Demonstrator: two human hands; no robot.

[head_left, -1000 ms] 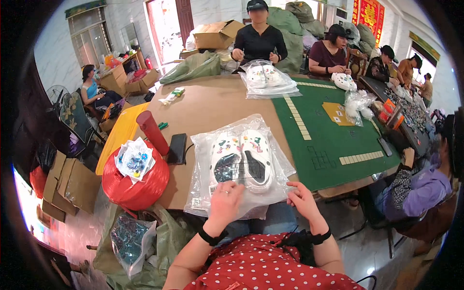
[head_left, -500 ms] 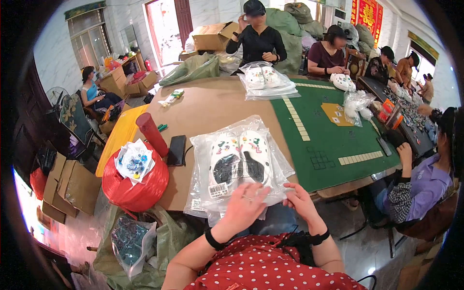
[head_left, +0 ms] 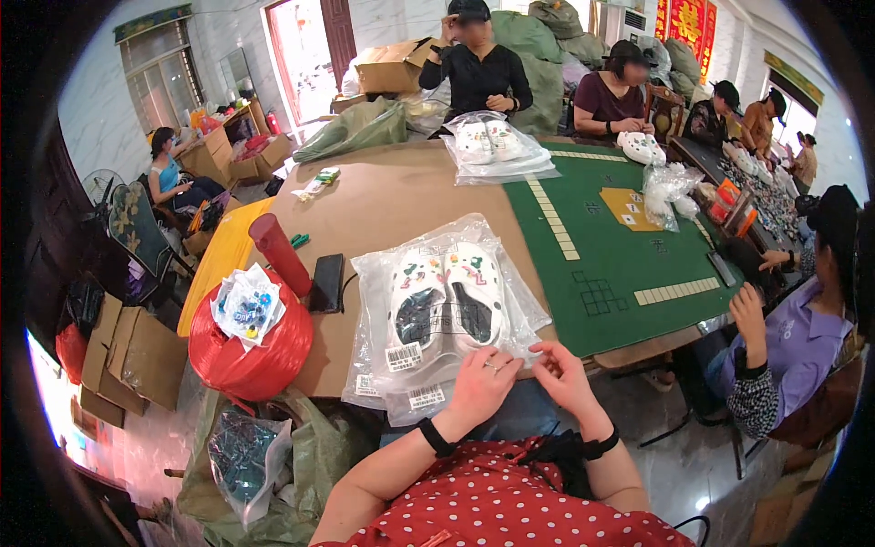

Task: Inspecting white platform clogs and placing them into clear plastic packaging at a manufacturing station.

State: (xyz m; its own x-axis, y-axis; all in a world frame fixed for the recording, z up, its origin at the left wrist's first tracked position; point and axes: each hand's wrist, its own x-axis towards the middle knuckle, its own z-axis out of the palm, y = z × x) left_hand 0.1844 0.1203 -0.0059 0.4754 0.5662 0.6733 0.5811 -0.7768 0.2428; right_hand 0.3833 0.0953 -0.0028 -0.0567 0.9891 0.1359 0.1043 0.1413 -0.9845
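The person's own arms, in a red dotted top, come up from the lower edge. The left hand (head_left: pixel 481 387) lies on the near edge of a clear plastic bag (head_left: pixel 437 310), fingers curled loosely over the film and a ring showing on one; its grip is half closed, pressing the bag's edge rather than lifting it. The right hand (head_left: pixel 561 378) sits just beside it at the bag's near right corner, fingertips pinched together on the plastic; whether it holds anything besides the film cannot be told. Each wrist wears a dark band.

The bag lies flat at the near edge of the brown surface (head_left: pixel 383 196), straight ahead of the person, on top of other clear bags with white labels. Inside it a pair of white clogs (head_left: pixel 445 301) lies side by side, toes pointing away, small coloured charms on the uppers.

Left of the bag a black phone (head_left: pixel 327 282) lies flat, and next to that a red cylinder (head_left: pixel 280 253) stands tilted. Nearer and to the left, a full red sack (head_left: pixel 248 351) carries a small clear bag of coloured pieces (head_left: pixel 244 305) on top. Cardboard boxes (head_left: pixel 128 351) stand on the floor further left.

To the right of the clogs a green mat (head_left: pixel 620 246) covers the surface. At its right edge a person in a purple top (head_left: pixel 793 337) sits working. At the far end another bagged pair of clogs (head_left: pixel 492 146) lies in front of a seated person in black (head_left: pixel 478 77)
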